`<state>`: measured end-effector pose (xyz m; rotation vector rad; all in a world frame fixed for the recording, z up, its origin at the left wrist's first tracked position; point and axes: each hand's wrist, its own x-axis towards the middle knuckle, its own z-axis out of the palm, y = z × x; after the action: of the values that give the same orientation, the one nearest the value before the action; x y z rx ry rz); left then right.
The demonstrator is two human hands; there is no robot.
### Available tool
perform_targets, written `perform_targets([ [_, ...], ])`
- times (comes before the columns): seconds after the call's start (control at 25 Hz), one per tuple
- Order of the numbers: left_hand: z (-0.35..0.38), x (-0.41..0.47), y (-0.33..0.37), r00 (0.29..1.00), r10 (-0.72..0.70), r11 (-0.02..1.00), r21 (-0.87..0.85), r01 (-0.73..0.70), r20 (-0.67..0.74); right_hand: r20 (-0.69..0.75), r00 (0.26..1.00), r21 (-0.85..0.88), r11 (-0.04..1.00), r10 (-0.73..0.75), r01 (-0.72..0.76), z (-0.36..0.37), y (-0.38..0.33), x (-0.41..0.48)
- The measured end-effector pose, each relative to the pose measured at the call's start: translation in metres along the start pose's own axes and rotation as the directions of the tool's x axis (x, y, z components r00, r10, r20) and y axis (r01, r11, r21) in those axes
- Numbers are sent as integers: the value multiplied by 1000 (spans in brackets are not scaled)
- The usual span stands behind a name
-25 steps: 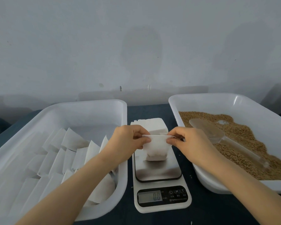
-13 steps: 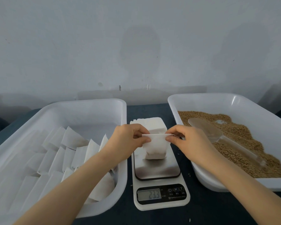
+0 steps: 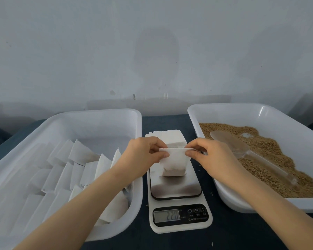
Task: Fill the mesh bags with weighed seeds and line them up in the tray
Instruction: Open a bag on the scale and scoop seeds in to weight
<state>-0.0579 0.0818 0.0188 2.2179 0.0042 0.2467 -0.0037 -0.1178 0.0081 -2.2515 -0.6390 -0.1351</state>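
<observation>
A small white mesh bag [image 3: 173, 164] with seeds in its bottom stands on the steel plate of a white kitchen scale [image 3: 177, 192]. My left hand [image 3: 143, 156] pinches the bag's top left edge, and my right hand [image 3: 211, 156] pinches its top right edge. The scale's display [image 3: 167, 215] reads about 22. On the left, a white tray [image 3: 105, 116] holds several filled white bags [image 3: 79, 168] leaning in rows. On the right, a second white tray [image 3: 224, 109] holds brown seeds [image 3: 271, 159] with a clear plastic scoop [image 3: 237, 148] lying in them.
A stack of empty white bags [image 3: 172, 137] lies behind the scale, partly hidden by my hands. Everything sits on a dark blue table [image 3: 224, 231] against a pale wall. A few loose seeds lie on the table near the scale.
The bag has come to rest on the scale plate; the display went from zero to about 22. My hands have kept hold of the bag's top edge.
</observation>
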Motion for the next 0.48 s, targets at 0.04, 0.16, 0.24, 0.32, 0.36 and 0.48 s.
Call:
perform_targets([
  [0.04,0,0,0,1000,0,1000,-1,0,0,-1,1000,-3,1000,1,-1,0,0,0],
  [0.16,0,0,-1,1000,5,1000,-5,-5,1,-1,1000,-12,1000,-4,4,-1,0,-1],
  [0.24,0,0,-1,1000,7,1000,-3,-7,2,1,1000,-12,1000,-6,6,-1,-1,-1],
  [0.32,0,0,-1,1000,5,1000,-1,-5,1,3,1000,-8,1000,-3,3,-1,-1,-1],
  [0.36,0,0,-1,1000,2,1000,1,-2,-1,5,1000,-11,1000,-3,3,-1,-1,-1],
  [0.48,0,0,-1,1000,5,1000,-1,-5,0,9,1000,-12,1000,-5,5,-1,-2,-1],
])
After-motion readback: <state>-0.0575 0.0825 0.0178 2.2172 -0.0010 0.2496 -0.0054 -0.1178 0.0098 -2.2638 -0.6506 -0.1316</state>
